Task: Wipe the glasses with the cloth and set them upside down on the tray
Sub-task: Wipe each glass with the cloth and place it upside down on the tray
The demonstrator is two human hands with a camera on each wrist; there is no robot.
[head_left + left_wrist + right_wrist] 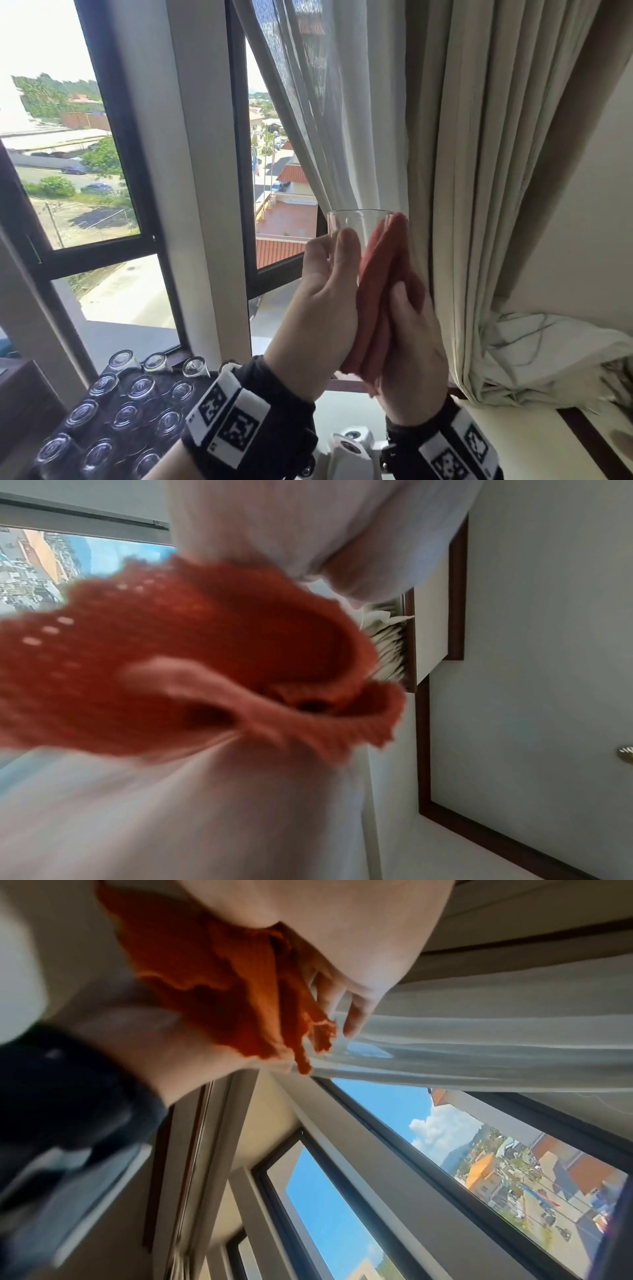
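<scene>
head view: left hand (318,301) grips glass (359,226); right hand (411,346) holds cloth (383,274).

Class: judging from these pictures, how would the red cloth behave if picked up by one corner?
The cloth would likely flop: it folds and drapes between the left hand and right hand. Probably light, since its thin edges ruffle. Its knitted texture suggests an easy, non-slippery grip.

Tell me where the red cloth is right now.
In the head view, the red cloth is right of centre, pressed between the left hand and right hand against the glass.
</scene>
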